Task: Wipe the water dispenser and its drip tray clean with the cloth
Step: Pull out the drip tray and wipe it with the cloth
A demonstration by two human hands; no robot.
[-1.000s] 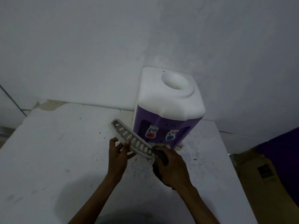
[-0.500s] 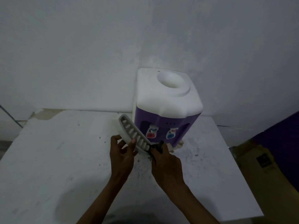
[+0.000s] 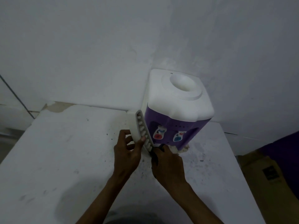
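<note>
Centre of frame, drip tray [image 3: 140, 126] is off the water dispenser [image 3: 176, 113], held up on edge just left of the purple front. Its long axis runs from upper left, near the dispenser's white top, down to lower right at the hands; slotted face turned toward the dispenser. Left hand [image 3: 127, 151] grips the tray from the plain side, fingers curled round the back, thumb pressed on the slotted face. Right hand [image 3: 166, 162] is closed on a dark cloth [image 3: 155, 153], mostly hidden in the fist, at the tray's lower end, touching or nearly so. Table [image 3: 64, 143] below is white, speckled with dark grit. Judgement: right hand is the wiping one, and the stroke must follow the long axis, up and away toward upper left, left hand steadying. Dispenser sits upper right of both hands, right hand nearer it.
</note>
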